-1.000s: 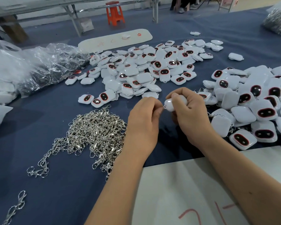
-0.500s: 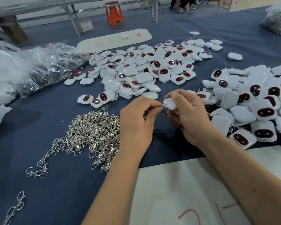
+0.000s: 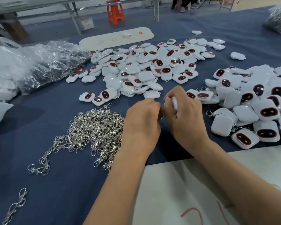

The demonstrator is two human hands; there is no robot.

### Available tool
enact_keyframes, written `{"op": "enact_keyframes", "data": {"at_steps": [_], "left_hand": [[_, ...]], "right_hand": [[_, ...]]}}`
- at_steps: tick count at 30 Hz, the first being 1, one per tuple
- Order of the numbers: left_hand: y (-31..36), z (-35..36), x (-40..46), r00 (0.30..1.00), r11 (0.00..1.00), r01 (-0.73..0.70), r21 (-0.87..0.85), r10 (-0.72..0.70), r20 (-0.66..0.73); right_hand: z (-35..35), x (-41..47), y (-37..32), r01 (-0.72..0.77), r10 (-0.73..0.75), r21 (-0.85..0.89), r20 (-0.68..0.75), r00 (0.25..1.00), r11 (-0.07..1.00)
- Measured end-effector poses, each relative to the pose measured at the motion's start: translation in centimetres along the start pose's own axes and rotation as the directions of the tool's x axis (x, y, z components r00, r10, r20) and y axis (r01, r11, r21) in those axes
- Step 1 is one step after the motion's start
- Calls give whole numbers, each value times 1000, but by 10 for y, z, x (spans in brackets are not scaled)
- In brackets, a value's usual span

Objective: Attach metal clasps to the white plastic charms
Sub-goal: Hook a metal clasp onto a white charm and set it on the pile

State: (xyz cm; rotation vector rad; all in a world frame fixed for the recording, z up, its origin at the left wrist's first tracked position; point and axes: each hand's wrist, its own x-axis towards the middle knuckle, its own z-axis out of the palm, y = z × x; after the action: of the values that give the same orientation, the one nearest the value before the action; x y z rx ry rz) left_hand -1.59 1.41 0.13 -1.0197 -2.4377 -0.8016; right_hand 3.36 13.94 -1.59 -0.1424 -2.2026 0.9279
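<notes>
My right hand (image 3: 183, 117) grips a white plastic charm (image 3: 175, 103), which shows only as a white edge between the curled fingers. My left hand (image 3: 142, 124) is right beside it, fingertips pinched together against the charm's corner; the metal clasp it holds is almost hidden and blurred. A heap of silver metal clasps (image 3: 91, 132) lies just left of my left hand. Loose white charms with dark red-rimmed faces form a pile (image 3: 146, 69) beyond my hands. A second pile of charms with clasps on them (image 3: 256, 103) lies to the right.
The blue cloth table (image 3: 55, 184) holds clear plastic bags (image 3: 39, 62) at the left, a white board (image 3: 117, 38) at the back and a white sheet (image 3: 177, 184) under my forearms. Stray clasps (image 3: 16, 205) lie at the near left. An orange stool (image 3: 115, 12) stands beyond.
My left hand first drew slightly back to the left with the clasp, then closed in against the charm again. My right hand turned the charm so less of it shows.
</notes>
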Motion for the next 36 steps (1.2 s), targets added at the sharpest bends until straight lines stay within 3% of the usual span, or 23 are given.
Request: {"op": "enact_keyframes", "data": {"at_steps": [2, 3, 5, 8, 13, 15, 17, 22, 24, 27, 29, 30, 31, 33, 34, 36], "left_hand": [[0, 5, -1, 998, 993, 46, -110, -50, -33], [1, 7, -1, 990, 960, 107, -260, -126, -60], [6, 9, 0, 947, 777, 225, -588, -317, -57], [8, 14, 3, 888, 516, 312, -798, -456, 53], [6, 16, 3, 824, 309, 333, -891, -555, 116], [4, 17, 3, 812, 326, 339, -883, -575, 99], [1, 17, 3, 816, 403, 348, -846, -575, 62], [-7, 10, 1, 933, 807, 234, -543, -342, -106], [-10, 7, 1, 968, 911, 147, -385, -212, -132], [-10, 5, 1, 989, 969, 54, -240, -84, -120], [-5, 7, 1, 974, 934, 133, -333, -186, -131], [-1, 8, 1, 940, 857, 225, -463, -315, -127], [3, 10, 1, 883, 716, 315, -623, -462, -84], [11, 14, 1, 759, 292, 400, -869, -638, 134], [14, 14, 1, 726, 94, 408, -908, -636, 260], [15, 12, 1, 707, -132, 424, -896, -570, 419]], "right_hand": [[0, 2, 1, -182, 195, 237, -34, 980, 954], [0, 4, 2, -283, 313, 425, 1, 950, 860], [-2, 8, 3, -398, 442, 678, 119, 889, 618], [0, 10, 5, -441, 438, 745, 221, 871, 501], [-1, 11, 7, -503, 436, 756, 318, 842, 419], [-3, 10, 7, -520, 425, 755, 350, 835, 400], [-4, 9, 7, -530, 420, 757, 369, 829, 383], [-5, 9, 7, -537, 420, 761, 381, 824, 363], [-3, 9, 8, -537, 422, 743, 371, 827, 398], [1, 8, 10, -512, 410, 728, 339, 847, 457], [0, 9, 10, -484, 391, 747, 320, 863, 456], [0, 9, 10, -471, 379, 763, 316, 869, 442], [-1, 10, 10, -461, 366, 778, 317, 875, 427], [-2, 10, 11, -451, 343, 794, 324, 882, 408], [-2, 10, 10, -448, 338, 799, 325, 883, 402], [-1, 11, 9, -441, 337, 811, 322, 885, 384]]}}
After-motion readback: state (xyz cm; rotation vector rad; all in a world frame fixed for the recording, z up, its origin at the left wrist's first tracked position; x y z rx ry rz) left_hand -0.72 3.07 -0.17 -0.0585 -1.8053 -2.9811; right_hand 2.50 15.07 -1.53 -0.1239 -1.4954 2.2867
